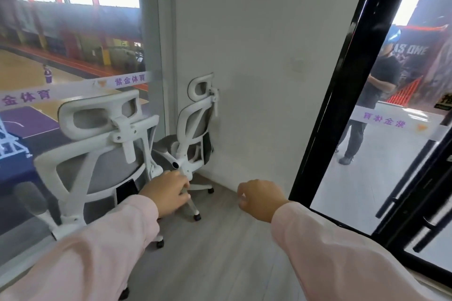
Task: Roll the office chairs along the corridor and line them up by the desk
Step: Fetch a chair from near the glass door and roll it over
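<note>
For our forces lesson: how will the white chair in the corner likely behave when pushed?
The corner chair should probably roll easily: its castors sit on smooth floor. Its mesh back and slim frame suggest it is fairly light. Pushed high at the headrest, it might tip rather than roll.

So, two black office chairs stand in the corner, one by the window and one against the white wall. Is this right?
Not quite: the chairs are white with grey mesh, not black. The head view shows the near chair by the window and the far chair against the white wall, as you say.
</note>
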`<act>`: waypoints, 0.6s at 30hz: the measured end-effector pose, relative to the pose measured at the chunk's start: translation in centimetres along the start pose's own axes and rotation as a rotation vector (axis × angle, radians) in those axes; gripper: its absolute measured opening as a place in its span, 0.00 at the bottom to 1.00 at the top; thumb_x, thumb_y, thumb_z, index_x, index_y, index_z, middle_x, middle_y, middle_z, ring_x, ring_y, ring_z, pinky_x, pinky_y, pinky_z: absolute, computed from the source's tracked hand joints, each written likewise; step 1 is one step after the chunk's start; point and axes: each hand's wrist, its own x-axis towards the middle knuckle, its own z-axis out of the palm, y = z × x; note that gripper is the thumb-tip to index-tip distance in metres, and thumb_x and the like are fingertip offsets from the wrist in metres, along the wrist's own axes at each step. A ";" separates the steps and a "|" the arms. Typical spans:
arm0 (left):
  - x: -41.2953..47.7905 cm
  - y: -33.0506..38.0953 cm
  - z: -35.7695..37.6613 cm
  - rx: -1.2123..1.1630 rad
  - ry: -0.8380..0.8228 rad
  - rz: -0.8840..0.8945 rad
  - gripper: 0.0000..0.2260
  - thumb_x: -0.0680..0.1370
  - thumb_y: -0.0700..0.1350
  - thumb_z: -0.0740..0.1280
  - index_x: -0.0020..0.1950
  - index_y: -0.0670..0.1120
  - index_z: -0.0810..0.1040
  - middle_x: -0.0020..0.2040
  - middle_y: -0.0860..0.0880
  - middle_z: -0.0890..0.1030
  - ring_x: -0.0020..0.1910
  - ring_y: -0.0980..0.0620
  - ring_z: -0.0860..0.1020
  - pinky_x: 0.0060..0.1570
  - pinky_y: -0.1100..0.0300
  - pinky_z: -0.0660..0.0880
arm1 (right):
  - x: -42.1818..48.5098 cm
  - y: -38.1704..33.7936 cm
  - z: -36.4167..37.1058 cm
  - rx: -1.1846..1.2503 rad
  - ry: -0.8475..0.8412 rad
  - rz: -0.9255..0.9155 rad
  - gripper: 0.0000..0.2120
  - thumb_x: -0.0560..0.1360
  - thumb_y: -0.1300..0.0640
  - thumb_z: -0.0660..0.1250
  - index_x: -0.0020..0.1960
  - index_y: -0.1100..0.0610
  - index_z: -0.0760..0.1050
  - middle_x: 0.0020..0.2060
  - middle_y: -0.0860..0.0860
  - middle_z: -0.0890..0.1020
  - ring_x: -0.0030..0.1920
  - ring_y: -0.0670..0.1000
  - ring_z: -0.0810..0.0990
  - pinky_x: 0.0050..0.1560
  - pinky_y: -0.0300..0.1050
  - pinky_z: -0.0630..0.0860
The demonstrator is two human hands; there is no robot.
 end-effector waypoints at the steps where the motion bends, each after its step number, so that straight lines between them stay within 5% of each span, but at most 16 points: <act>1: 1.6 -0.8 -0.3 -0.003 0.007 -0.003 0.14 0.77 0.51 0.61 0.61 0.49 0.74 0.61 0.51 0.72 0.61 0.51 0.70 0.57 0.57 0.69 | 1.7 0.1 -0.5 -0.004 0.005 -0.010 0.15 0.78 0.51 0.57 0.61 0.54 0.73 0.55 0.53 0.79 0.53 0.57 0.78 0.49 0.47 0.73; 8: 9.6 -6.6 -0.9 0.001 0.025 -0.077 0.14 0.77 0.51 0.61 0.61 0.50 0.73 0.61 0.51 0.72 0.59 0.52 0.71 0.57 0.58 0.69 | 14.2 0.7 -2.1 -0.032 0.023 -0.096 0.15 0.78 0.51 0.57 0.62 0.54 0.72 0.55 0.53 0.78 0.55 0.56 0.78 0.53 0.49 0.75; 15: 14.7 -14.5 -0.7 0.008 0.045 -0.343 0.11 0.77 0.51 0.62 0.57 0.51 0.74 0.57 0.52 0.73 0.58 0.52 0.71 0.52 0.59 0.68 | 28.2 -0.9 -2.1 -0.042 0.028 -0.296 0.13 0.77 0.50 0.58 0.57 0.54 0.74 0.53 0.52 0.79 0.52 0.56 0.79 0.46 0.47 0.74; 18: 16.2 -17.0 -1.2 0.021 0.057 -0.469 0.13 0.77 0.52 0.61 0.60 0.51 0.73 0.60 0.53 0.72 0.60 0.52 0.70 0.56 0.59 0.68 | 33.2 -2.0 -3.1 -0.037 0.031 -0.407 0.15 0.78 0.50 0.57 0.60 0.54 0.74 0.55 0.53 0.79 0.53 0.56 0.79 0.50 0.50 0.76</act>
